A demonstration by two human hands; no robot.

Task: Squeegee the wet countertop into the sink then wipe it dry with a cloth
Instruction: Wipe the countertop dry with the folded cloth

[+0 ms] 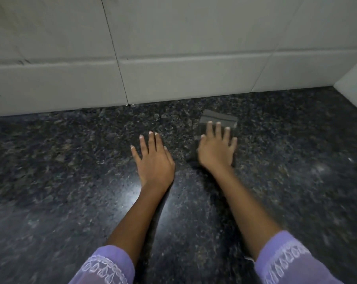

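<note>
From the head view we look down on a dark, speckled, polished granite tabletop (71, 181) that catches a bright glare between our forearms. On it, right of centre and near the back wall, lies a grey folded cloth (218, 119). It is a dull, muted grey, roughly rectangular, with a darker band running across its far end; its near part is hidden under our fingers and its edges are softened by blur, so we cannot make out its weave.

Our right hand (216, 150) lies flat on the cloth, palm down, fingers straight and spread, pressing on it rather than curling around it. Our left hand (155, 160) rests flat on the bare stone just beside the cloth, apart from it, fingers straight and slightly fanned, holding nothing.

Both forearms reach forward from lilac sleeves with white embroidered trim (110, 267) at the bottom edge of the view.

Behind the tabletop rises a wall of large pale grey tiles (173, 48) with thin dark grout lines, meeting the stone along a straight seam. At the far right a second tiled wall face (356, 93) forms a corner.
</note>
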